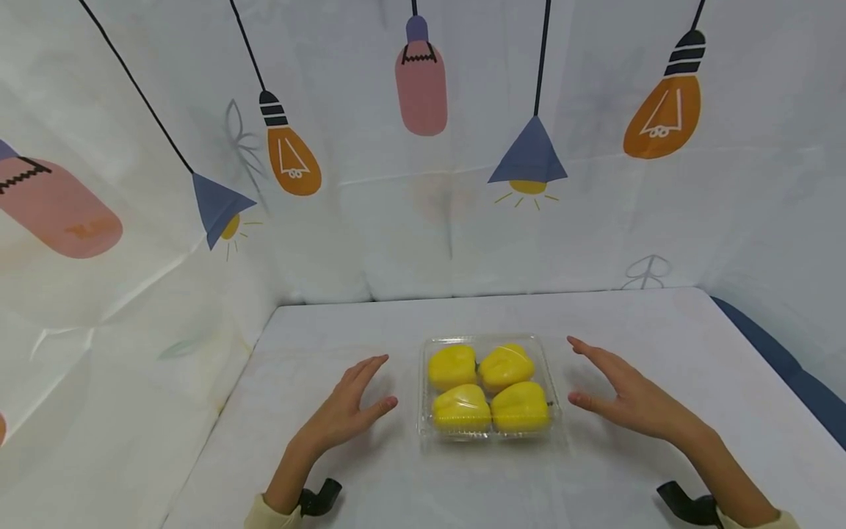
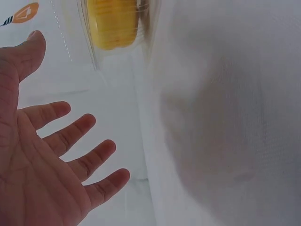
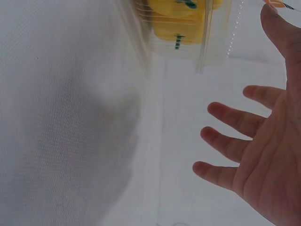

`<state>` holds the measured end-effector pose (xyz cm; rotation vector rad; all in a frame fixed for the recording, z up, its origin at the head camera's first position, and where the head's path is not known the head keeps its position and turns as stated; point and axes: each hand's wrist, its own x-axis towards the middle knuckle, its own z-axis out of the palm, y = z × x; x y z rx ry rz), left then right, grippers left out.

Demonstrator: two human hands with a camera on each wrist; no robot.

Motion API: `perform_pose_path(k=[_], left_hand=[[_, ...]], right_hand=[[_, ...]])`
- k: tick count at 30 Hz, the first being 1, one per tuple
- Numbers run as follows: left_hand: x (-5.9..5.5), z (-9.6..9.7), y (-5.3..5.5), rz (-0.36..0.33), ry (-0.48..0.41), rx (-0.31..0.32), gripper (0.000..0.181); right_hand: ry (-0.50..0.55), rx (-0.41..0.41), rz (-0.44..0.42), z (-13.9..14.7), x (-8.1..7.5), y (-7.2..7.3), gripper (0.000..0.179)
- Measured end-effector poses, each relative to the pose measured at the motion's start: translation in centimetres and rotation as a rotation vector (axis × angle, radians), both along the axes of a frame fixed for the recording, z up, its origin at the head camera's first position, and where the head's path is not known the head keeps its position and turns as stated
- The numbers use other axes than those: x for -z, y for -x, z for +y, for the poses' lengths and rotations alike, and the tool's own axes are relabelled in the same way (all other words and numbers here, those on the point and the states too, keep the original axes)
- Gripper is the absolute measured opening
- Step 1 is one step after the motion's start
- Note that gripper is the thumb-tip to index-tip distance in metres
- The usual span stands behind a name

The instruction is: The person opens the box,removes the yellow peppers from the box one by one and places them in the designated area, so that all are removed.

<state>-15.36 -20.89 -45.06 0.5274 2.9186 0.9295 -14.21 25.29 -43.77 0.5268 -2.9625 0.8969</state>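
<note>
A clear plastic clamshell box (image 1: pixel 489 435) with several yellow bell peppers (image 1: pixel 520 406) inside sits on the white table between my hands. My left hand (image 1: pixel 345 406) hovers to its left, fingers extended and thumb apart, holding nothing. On the other side my right hand (image 1: pixel 631 395) is held likewise, palm toward the box and fingers spread. Both palms show bare in the wrist views. The box's side (image 2: pixel 89 42) appears at the top of the left wrist view. Green stems (image 3: pixel 178 41) show through its wall in the right wrist view.
White cloth (image 1: pixel 370 242) printed with hanging lamps and bulbs stands behind and left of the table (image 1: pixel 357 323). A dark blue object (image 1: pixel 780 353) lies beyond the table's right edge. Black wrist mounts (image 1: pixel 320 498) sit at both wrists.
</note>
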Motion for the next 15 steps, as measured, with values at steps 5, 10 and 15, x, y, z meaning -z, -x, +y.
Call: perform_pose_path(k=[5, 10, 15], left_hand=[[-0.3, 0.6, -0.2, -0.058, -0.031, 0.002, 0.068], [-0.3, 1.0, -0.5, -0.098, -0.049, 0.024, 0.067], [0.0, 1.1, -0.6, -0.114, -0.078, 0.075, 0.067]], right_hand=[[-0.01, -0.003, -0.019, -0.4, 0.1, -0.1, 0.084], [-0.003, -0.01, -0.034, -0.6, 0.2, -0.4, 0.084], [-0.003, -0.015, -0.043, -0.6, 0.5, -0.6, 0.086]])
